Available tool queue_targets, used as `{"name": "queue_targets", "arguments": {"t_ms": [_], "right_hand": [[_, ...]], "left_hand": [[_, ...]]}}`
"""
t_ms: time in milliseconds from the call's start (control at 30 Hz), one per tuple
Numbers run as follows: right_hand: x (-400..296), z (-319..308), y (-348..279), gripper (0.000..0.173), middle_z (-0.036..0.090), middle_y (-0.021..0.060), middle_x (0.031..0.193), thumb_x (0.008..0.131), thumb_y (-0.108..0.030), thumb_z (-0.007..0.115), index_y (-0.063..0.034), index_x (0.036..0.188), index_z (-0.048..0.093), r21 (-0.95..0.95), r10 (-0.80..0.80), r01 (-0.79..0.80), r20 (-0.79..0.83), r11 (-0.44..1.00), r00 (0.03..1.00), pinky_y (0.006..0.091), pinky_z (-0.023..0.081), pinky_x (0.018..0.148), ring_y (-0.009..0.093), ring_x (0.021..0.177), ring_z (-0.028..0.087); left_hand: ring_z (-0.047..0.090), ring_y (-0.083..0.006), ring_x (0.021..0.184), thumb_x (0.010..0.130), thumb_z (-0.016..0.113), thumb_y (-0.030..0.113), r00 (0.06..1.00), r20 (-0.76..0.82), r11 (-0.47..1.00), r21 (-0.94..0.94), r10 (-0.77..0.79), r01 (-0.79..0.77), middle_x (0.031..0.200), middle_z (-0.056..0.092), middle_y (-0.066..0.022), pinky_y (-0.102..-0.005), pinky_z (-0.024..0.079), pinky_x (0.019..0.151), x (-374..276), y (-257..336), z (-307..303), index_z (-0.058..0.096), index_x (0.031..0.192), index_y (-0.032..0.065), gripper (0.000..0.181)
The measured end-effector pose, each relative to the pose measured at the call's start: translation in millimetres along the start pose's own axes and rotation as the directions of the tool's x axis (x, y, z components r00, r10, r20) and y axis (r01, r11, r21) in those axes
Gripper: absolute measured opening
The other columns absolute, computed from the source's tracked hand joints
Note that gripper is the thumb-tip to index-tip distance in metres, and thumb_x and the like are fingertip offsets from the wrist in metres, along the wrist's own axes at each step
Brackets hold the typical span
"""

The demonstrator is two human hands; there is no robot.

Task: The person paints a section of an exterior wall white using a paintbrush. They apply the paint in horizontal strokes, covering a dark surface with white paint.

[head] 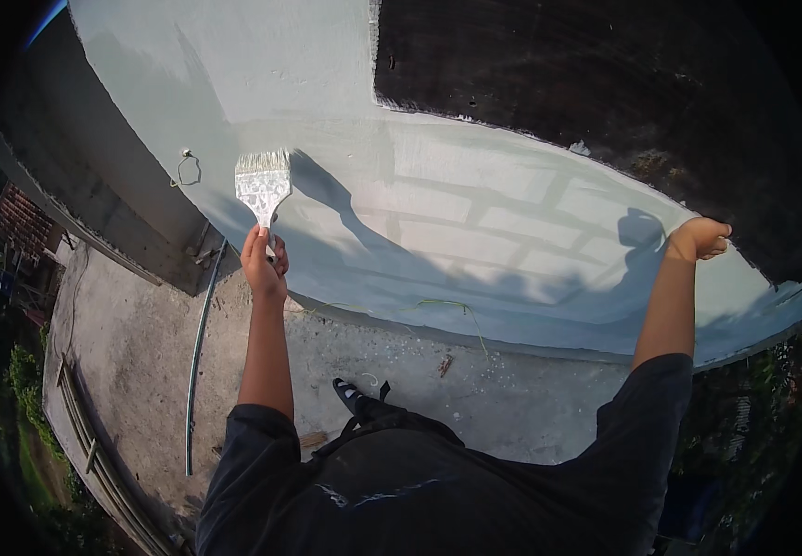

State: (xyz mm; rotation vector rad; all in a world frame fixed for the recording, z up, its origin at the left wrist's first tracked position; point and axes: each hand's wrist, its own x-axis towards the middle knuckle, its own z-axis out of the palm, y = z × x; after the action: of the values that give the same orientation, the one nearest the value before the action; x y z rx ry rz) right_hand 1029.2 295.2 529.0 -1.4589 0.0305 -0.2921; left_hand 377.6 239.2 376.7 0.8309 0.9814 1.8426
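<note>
My left hand (pixel 264 267) is closed round the handle of a wide flat paintbrush (pixel 262 184), bristles pointing up and its head coated in whitish paint. The brush is in front of the pale painted wall (pixel 303 76); whether the bristles touch it I cannot tell. Bands of a greyer tone cross the lighter wall like block joints. On the right, my right hand (pixel 703 238) rests with curled fingers at the lower edge of a dark opening or panel (pixel 582 69) in the wall. Whether its fingers grip that edge is unclear.
A thin wire loop (pixel 189 168) sticks out of the wall at left. On the concrete floor (pixel 144 340) lie a long pipe (pixel 203 354), a yellowish string (pixel 443 302) along the wall's foot and a small reddish fragment (pixel 446 365). Bamboo-like poles (pixel 98 459) lie along the floor's left edge, with greenery beyond.
</note>
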Motion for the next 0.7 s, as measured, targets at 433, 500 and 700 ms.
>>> {"name": "queue_targets", "arguments": {"t_ms": [433, 500, 700], "right_hand": [[-13.6, 2.0, -7.1, 0.066, 0.044, 0.0288, 0.136, 0.095, -0.044, 0.031, 0.0127, 0.124, 0.046, 0.038, -0.002, 0.002, 0.008, 0.999, 1.000, 0.0496, 0.031, 0.108, 0.042, 0.130, 0.038], [-17.1, -2.8, -11.1, 0.066, 0.044, 0.0285, 0.136, 0.095, -0.044, 0.031, 0.0125, 0.124, 0.047, 0.033, 0.022, -0.022, 0.010, 0.999, 1.000, 0.0495, 0.031, 0.108, 0.042, 0.130, 0.038], [6.3, 7.3, 3.6, 0.065, 0.045, 0.0204, 0.135, 0.095, -0.046, 0.029, 0.0083, 0.125, 0.048, 0.017, 0.024, -0.023, -0.045, 1.000, 0.999, 0.0496, 0.030, 0.108, 0.039, 0.131, 0.036]], "left_hand": [[0.032, -0.0063, 0.042, 0.097, 0.049, 0.023, 0.998, -0.006, 0.998, -0.005, -0.069, 0.069, 0.062, 0.045, -0.0015, -0.0194, 0.025, 0.040, -5.8, -12.2, 0.0, 0.055, 0.109, 0.0047, 0.023], [0.033, -0.0059, 0.044, 0.097, 0.049, 0.022, 0.999, 0.014, 0.999, -0.020, -0.040, 0.040, 0.062, 0.045, -0.0012, -0.0196, 0.025, 0.040, -8.2, -10.1, 7.1, 0.055, 0.110, 0.0041, 0.023], [0.035, -0.0056, 0.047, 0.097, 0.050, 0.022, 0.997, 0.074, 0.999, 0.037, 0.018, -0.021, 0.064, 0.047, -0.0014, -0.0201, 0.024, 0.040, -1.7, 21.0, 62.2, 0.057, 0.108, 0.0031, 0.023]]}}
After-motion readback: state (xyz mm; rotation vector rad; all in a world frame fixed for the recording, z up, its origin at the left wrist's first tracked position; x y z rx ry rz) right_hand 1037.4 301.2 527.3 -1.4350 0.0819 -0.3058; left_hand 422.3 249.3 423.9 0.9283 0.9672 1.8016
